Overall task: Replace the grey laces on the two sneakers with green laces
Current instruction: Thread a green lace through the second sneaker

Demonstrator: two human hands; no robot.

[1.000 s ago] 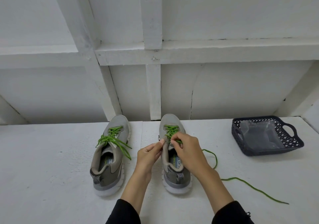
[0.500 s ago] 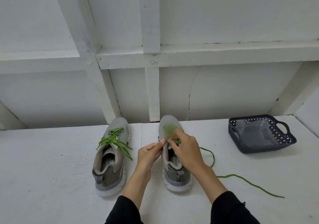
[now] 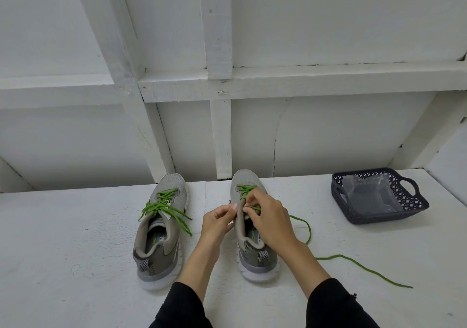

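Hands, left (image 3: 217,222) and right (image 3: 268,217), pinch round green cord lace (image 3: 307,229) at grey mesh sneaker (image 3: 252,229).

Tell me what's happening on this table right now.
A person is lacing the right sneaker with a green lace. The right hand pinches the lace at the eyelets while the left hand grips the shoe's edge beside it. The lace's loose end trails across the table to the right. The left sneaker already has its green lace threaded, ends hanging untied. A dark basket sits at the far right.
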